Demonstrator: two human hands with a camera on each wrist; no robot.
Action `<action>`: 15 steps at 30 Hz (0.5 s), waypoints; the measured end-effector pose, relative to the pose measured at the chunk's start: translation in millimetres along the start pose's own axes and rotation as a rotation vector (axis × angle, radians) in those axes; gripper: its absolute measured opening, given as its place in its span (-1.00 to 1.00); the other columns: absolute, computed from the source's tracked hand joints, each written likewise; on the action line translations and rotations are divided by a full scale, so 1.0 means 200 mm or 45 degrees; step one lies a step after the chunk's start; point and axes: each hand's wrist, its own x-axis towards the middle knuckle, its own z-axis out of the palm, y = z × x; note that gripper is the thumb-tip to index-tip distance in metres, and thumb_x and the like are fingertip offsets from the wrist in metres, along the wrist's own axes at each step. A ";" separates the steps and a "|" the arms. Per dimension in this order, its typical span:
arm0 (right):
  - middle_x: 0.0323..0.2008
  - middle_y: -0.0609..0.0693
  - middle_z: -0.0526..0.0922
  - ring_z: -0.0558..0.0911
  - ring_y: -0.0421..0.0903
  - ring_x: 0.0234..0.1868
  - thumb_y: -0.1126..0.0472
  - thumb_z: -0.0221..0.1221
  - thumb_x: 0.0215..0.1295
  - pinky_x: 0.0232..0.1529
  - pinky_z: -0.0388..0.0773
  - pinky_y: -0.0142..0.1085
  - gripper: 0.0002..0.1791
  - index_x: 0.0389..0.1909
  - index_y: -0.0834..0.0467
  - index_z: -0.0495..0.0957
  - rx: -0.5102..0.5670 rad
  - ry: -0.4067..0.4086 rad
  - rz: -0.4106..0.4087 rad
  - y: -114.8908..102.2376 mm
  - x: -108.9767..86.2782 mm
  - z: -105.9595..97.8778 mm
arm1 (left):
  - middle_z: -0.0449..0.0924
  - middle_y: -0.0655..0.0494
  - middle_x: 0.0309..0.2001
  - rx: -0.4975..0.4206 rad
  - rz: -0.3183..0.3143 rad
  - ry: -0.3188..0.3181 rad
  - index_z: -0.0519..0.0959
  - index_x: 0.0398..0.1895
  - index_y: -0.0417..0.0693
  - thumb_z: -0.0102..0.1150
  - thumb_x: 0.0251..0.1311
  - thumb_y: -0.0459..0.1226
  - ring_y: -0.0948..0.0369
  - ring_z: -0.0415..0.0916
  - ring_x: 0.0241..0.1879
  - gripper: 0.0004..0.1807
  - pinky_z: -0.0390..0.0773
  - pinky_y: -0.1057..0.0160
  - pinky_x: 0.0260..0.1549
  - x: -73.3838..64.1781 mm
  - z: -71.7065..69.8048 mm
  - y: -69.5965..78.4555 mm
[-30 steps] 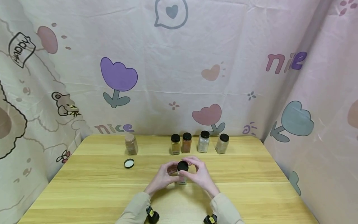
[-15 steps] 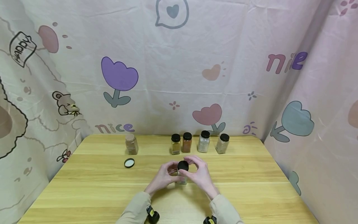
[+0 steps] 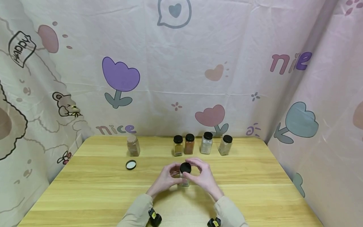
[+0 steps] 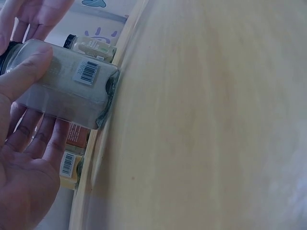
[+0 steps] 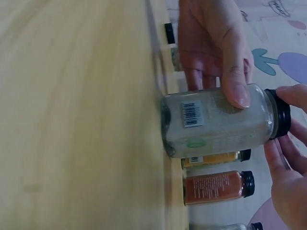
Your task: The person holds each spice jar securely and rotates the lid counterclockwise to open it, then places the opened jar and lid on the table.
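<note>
Upright on the table in front of me stands a clear spice jar (image 3: 185,183) with pale contents and a black lid (image 3: 185,167). My left hand (image 3: 166,178) grips the jar's body, its thumb laid across the glass (image 4: 67,81) in the left wrist view. Thumb and fingers of my right hand (image 3: 204,177) pinch the black lid from the side. The right wrist view shows the jar (image 5: 216,122) with a barcode label and the lid (image 5: 282,114) on its neck.
Behind the hands stand lidded jars: a yellow one (image 3: 178,148), an orange-red one (image 3: 189,146) and pale ones (image 3: 206,145) (image 3: 225,147). At left is a lidless brownish jar (image 3: 133,148), with a loose black lid (image 3: 130,165) lying white side up before it. A printed curtain (image 3: 158,69) closes the back.
</note>
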 end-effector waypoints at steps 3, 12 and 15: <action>-0.07 0.07 0.72 0.65 -0.03 -0.10 0.23 0.56 -0.03 0.09 0.60 -0.34 -0.46 0.03 0.20 0.66 -0.134 0.066 0.033 0.00 0.00 0.01 | 0.62 -0.29 0.12 -0.005 -0.011 0.006 0.51 0.15 -0.32 0.49 0.07 -0.35 0.04 0.63 0.11 -0.43 0.57 0.47 0.15 0.00 0.00 0.00; -0.20 -0.05 0.72 0.60 -0.02 -0.20 0.22 0.59 -0.10 -0.06 0.55 -0.32 -0.55 -0.11 0.13 0.73 -0.198 0.105 0.091 -0.03 0.01 0.02 | 0.62 -0.29 0.12 -0.014 0.015 -0.011 0.51 0.15 -0.31 0.48 0.08 -0.35 0.20 0.63 0.09 -0.44 0.58 0.43 0.17 0.00 0.00 0.00; -0.17 0.01 0.72 0.60 -0.04 -0.17 0.26 0.56 -0.05 -0.03 0.57 -0.35 -0.57 -0.09 0.19 0.72 -0.128 0.063 0.092 -0.03 0.01 0.01 | 0.62 -0.28 0.12 -0.010 0.014 -0.014 0.51 0.15 -0.30 0.48 0.08 -0.35 0.17 0.63 0.10 -0.44 0.57 0.42 0.18 0.00 0.00 0.00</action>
